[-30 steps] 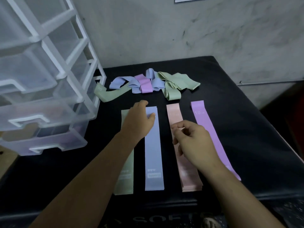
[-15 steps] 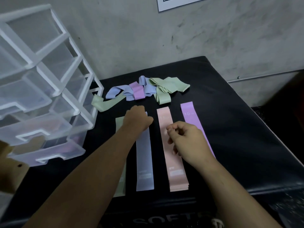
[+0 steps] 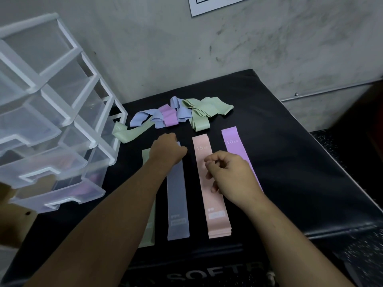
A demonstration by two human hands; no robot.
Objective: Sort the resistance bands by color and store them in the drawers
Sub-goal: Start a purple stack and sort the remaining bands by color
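Note:
Four flat bands lie side by side on the black mat [image 3: 290, 162]: a green band [image 3: 146, 155], a blue band [image 3: 178, 195], a pink stack [image 3: 218, 222] marked 15 and a purple band [image 3: 231, 139] marked 10. My left hand [image 3: 165, 149] sits on the far end of the blue band, fingers curled down over it and thumb at its edge. Above the pink stack hovers my right hand [image 3: 227, 176], loosely curled and holding nothing. Behind them is a tangled pile [image 3: 180, 114] of blue, purple and green bands.
A clear plastic drawer unit [image 3: 62, 121] stands at the left with its drawers pulled partly out; the lowest drawer [image 3: 78, 192] shows something purple inside. A loose green band [image 3: 124, 134] lies beside it. A grey wall rises behind the mat.
My left hand's fingers went from flat on the blue band to curled over its far end. The right hand stayed over the pink stack. The camera tilted up a little.

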